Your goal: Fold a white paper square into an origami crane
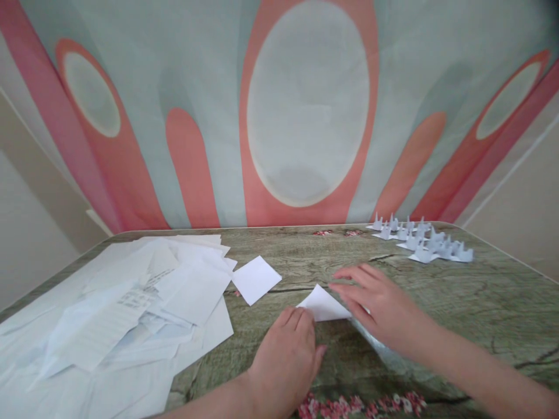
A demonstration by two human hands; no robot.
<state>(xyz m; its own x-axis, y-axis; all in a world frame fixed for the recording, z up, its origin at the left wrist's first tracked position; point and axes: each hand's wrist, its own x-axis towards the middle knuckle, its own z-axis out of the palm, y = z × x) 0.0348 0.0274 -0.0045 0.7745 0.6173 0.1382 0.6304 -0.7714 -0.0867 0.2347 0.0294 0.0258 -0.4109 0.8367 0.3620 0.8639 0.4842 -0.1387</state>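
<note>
A white sheet of paper folded into a triangle [324, 304] lies on the table in front of me, its point facing away. My left hand [286, 352] has its fingers curled together over the left corner of this paper, and the fingertips cover that corner. At the right corner is my right hand [371, 299], fingers stretched and a little apart, the thumb side close to the paper's edge. Whether it touches the paper I cannot tell. Just beyond my left hand, a flat white square of paper [257, 280] lies turned like a diamond.
A broad, loose pile of white papers [187, 291], some printed, covers the left of the table. Several white folded paper cranes [423, 251] stand in rows at the back right. The wood-patterned tabletop [471, 314] ends at a wall covering [305, 215] with red and grey shapes.
</note>
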